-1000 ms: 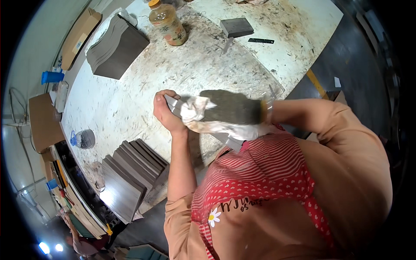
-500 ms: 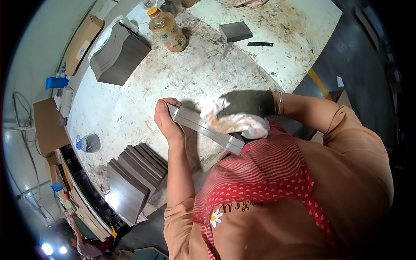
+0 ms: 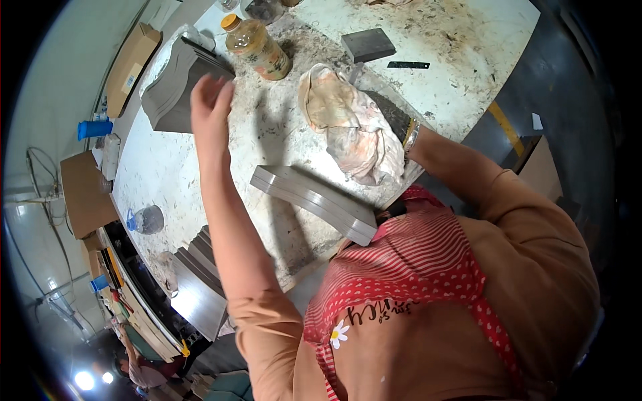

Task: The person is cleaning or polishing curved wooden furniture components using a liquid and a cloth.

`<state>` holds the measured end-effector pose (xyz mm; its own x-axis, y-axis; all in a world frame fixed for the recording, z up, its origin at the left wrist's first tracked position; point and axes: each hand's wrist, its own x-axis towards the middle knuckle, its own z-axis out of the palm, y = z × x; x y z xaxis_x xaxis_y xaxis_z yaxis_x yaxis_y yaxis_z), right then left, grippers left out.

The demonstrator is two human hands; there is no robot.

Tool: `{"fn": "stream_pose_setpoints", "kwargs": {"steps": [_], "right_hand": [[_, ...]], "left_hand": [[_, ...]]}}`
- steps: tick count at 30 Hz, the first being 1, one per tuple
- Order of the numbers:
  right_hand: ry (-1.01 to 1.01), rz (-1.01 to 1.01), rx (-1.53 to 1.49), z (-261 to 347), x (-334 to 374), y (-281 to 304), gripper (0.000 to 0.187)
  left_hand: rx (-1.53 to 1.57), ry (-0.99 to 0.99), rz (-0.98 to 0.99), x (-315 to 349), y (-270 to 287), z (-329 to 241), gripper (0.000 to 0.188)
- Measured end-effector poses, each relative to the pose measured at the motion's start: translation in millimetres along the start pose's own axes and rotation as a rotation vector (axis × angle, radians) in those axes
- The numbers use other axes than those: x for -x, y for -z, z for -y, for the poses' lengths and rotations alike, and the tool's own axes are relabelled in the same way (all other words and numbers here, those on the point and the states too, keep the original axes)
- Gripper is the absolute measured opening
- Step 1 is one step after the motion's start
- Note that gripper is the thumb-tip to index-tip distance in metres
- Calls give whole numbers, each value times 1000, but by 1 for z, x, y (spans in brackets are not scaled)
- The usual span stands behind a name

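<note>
My bare left hand (image 3: 212,100) is raised over the far left of the table, fingers apart and holding nothing. It is nearest to a tall stack of grey curved plates (image 3: 175,93). My right hand (image 3: 388,112), in a dark glove, grips a white rag (image 3: 361,137) with brown and pinkish stains. The rag is spread out, hiding most of the fingers. Between my arms, a short stack of curved grey plates (image 3: 314,200) with shiny edges lies at the table's near edge, touched by neither hand. More grey plates (image 3: 200,294) stand at the near left, partly behind my left forearm.
A bottle with an orange cap (image 3: 257,48) stands at the back. Beyond the rag are a dark grey block (image 3: 368,45) and a black blade-like strip (image 3: 408,65). A clear jug (image 3: 146,219) lies at the left edge of the stained table (image 3: 180,177). Another person (image 3: 144,367) is at lower left.
My left hand has let go of the short plate stack and moved away toward the tall stack. The stack now rests on the table. My right hand has moved farther out, spreading the bunched rag.
</note>
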<state>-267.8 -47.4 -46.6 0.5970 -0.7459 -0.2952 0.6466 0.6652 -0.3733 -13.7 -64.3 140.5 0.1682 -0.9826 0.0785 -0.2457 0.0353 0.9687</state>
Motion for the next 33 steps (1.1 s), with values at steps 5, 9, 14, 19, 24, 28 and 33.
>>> {"fn": "stream_pose_setpoints", "kwargs": {"steps": [5, 9, 14, 19, 24, 28, 33], "right_hand": [[33, 28, -11, -7, -2, -21, 42], [7, 24, -36, -32, 2, -54, 39], [-7, 111, -168, -66, -12, -41, 36], [198, 85, -52, -15, -9, -34, 43], [397, 68, 143, 32, 2, -51, 49], [598, -182, 1112, 33, 8, -96, 45], [348, 73, 131, 25, 6, -78, 29]], "left_hand": [[-114, -51, 395, -57, -31, 39, 106], [-51, -47, 255, -82, -44, 62, 111], [5, -48, 222, -93, -49, 58, 96], [-306, -252, 134, -71, -36, 48, 63], [-616, -403, 342, -26, -29, 5, 64], [-1078, -801, 466, -13, -33, 3, 66], [-1270, -862, 439, -3, -36, -7, 55]]}}
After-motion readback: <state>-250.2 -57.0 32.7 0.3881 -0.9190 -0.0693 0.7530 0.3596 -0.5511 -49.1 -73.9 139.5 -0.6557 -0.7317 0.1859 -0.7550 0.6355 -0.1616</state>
